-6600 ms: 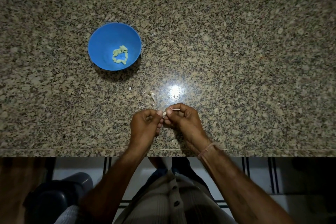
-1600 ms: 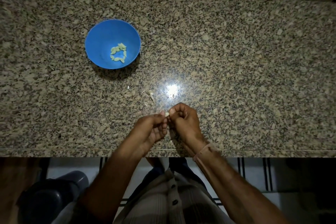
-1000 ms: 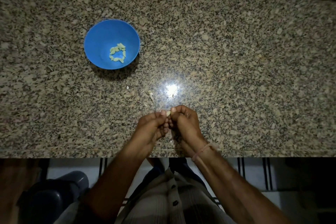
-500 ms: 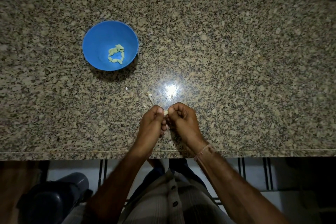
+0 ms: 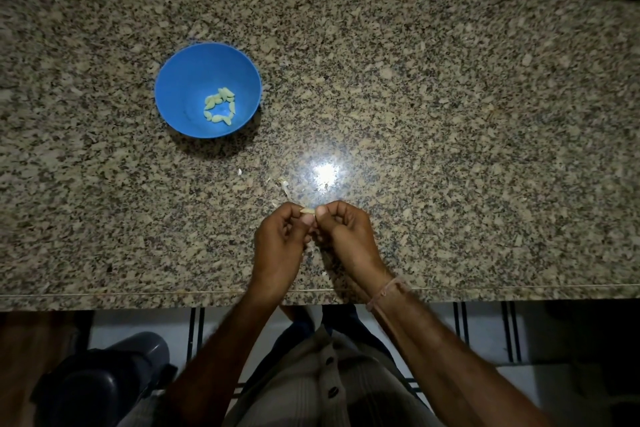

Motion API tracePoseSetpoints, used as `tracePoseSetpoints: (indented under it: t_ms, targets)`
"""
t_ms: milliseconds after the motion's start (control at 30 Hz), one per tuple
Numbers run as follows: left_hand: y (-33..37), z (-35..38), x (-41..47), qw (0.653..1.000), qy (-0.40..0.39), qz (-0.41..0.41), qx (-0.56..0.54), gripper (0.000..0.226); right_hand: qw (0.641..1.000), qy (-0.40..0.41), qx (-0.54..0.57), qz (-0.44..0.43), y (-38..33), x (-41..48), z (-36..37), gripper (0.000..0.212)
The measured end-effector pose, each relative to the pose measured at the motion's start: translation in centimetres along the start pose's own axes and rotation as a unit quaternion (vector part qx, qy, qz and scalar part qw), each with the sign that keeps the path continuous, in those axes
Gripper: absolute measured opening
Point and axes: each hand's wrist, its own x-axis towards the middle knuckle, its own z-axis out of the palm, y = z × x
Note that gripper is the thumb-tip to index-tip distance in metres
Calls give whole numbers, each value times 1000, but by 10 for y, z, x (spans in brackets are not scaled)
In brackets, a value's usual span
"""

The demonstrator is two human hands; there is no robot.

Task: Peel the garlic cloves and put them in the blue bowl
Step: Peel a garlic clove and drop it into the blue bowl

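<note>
The bowl (image 5: 183,76) sits on the tabletop (image 5: 450,107), peeled cloves (image 5: 220,110) in its bottom, well apart from my left hand (image 5: 280,243), up and to its left; that hand is the nearer. It meets my right hand (image 5: 348,236) fingertip to fingertip, fingers curled, both pinching one clove (image 5: 308,211) whose long axis runs left-right between them.

Left hand (image 5: 278,243): bare, fingers curled, thumb and forefinger pinching garlic clove (image 5: 308,210). Right hand (image 5: 346,236): bare, curled, pinching the same clove's other end. Fingertips of both meet. Forearms converge from below.
</note>
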Motion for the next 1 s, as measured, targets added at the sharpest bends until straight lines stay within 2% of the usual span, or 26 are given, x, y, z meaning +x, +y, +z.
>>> tracePoseSetpoints:
  t_ms: [67,167,267,367,433,500,567,633,733,833,1000]
  targets:
    - [1,-2,0,1000,8,5,-3,2,999,-10,23,22,-3,-1,0,19]
    - [4,-5,-2,998,32,48,15,15,999,-22,28,28,-5,-2,0,19]
    - [4,-9,-3,995,31,84,40,10,999,-11,-37,-2,-4,0,-4,25]
    - [5,-11,-2,995,34,79,55,7,993,7,-110,-36,-2,2,-6,28]
    - [4,-9,-1,998,33,43,27,6,985,31,-156,-59,-3,2,-6,24]
    - [3,-6,0,996,10,-37,-83,6,980,50,-175,-81,-4,1,-5,21]
    - [3,-4,-2,967,-21,-144,-211,8,978,60,-177,-87,-5,-2,-2,20]
    - [4,-2,-3,925,-31,-240,-293,10,978,66,-176,-87,-4,-2,0,19]
    - [3,1,-1,884,-22,-306,-352,17,973,73,-189,-109,-2,-2,1,19]
    - [-4,1,-1,903,-4,-287,-319,23,975,67,-178,-115,-1,-2,-2,20]
    - [-11,-7,0,952,43,-202,-227,18,974,56,-186,-113,3,1,-10,21]
